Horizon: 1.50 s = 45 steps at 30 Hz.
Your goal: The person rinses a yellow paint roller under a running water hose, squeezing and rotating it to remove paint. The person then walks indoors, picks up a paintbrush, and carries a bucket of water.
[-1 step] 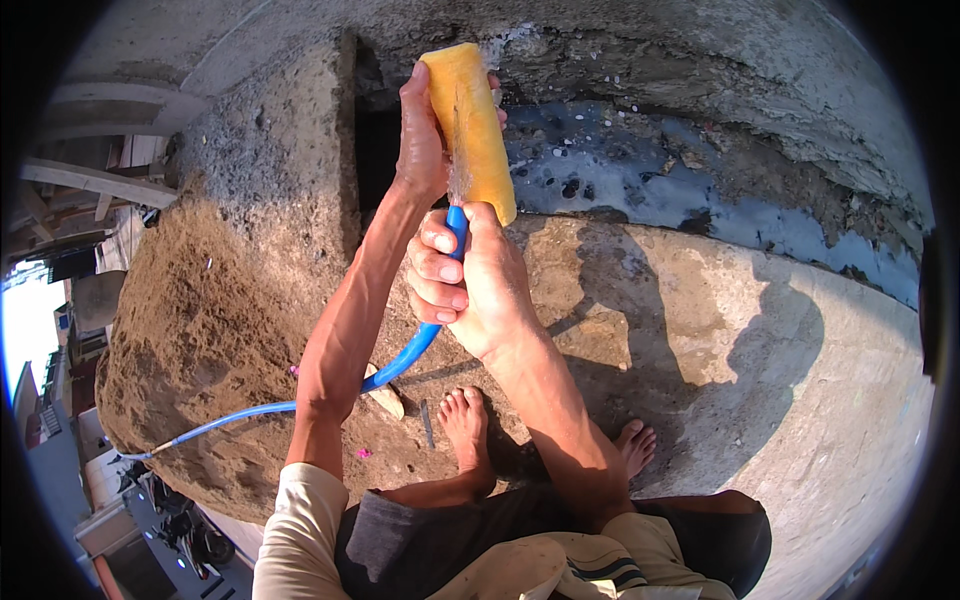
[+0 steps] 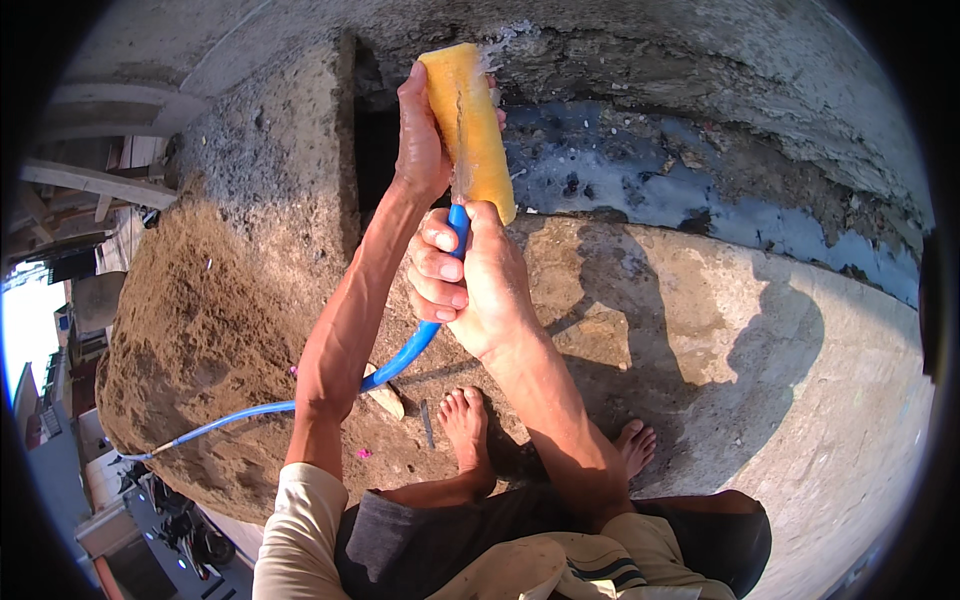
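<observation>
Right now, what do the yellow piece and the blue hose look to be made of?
Yellow piece: perhaps foam or fibre, matte, with a soft-looking surface. Blue hose: likely flexible plastic, smooth, slightly glossy, given its even bend and highlights.

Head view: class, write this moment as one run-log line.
left hand: holds yellow oblong piece | right hand: grips blue hose | water: hits piece

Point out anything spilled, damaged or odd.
The yellow sponge-like piece in the left hand has a dark, ragged streak down its face, where water from the blue hose hits; split or stain, I cannot tell. The channel water looks cloudy.
</observation>
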Tool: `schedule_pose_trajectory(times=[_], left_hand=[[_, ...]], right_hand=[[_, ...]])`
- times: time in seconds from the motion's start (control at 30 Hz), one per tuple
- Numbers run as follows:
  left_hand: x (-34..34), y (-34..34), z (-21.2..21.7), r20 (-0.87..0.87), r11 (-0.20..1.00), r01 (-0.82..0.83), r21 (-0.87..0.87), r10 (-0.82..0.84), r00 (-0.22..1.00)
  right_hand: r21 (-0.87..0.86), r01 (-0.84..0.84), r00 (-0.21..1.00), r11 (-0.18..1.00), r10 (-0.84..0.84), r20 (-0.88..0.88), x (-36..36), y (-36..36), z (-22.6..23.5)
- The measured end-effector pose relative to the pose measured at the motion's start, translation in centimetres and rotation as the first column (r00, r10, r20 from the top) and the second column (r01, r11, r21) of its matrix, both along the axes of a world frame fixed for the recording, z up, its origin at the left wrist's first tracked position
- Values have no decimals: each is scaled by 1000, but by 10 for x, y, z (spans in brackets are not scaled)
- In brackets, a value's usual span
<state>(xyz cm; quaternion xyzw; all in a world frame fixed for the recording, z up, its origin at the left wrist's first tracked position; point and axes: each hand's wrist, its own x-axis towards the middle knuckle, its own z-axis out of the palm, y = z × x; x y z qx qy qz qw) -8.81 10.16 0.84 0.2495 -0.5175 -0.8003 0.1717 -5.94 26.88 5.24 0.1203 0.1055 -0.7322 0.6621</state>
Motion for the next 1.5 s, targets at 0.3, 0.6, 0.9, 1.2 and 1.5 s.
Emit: schedule_pose_trajectory(times=[0.3, 0.6, 0.9, 1.2, 1.5], left_hand=[[-2, 2, 1, 8, 998, -65, -23, 65, 998], [-2, 4, 8, -35, 998, -40, -44, 38, 999], [4, -7, -1, 62, 993, -84, -86, 89, 994], [7, -13, 1, 0, 999, -43, 6, 43, 999], [10, -13, 0, -28, 998, -70, -10, 69, 997]], right_hand=[[-18, -49, 999, 999, 49, -3, -1, 1, 8], [-9, -54, 998, 999, 54, 23, 6, 1, 6], [32, -75, 996, 997, 74, 44, 13, 6, -2], [-1, -67, 994, 998, 66, 88, 18, 7, -7], [30, -59, 994, 998, 56, 88, 22, 9, -9]])
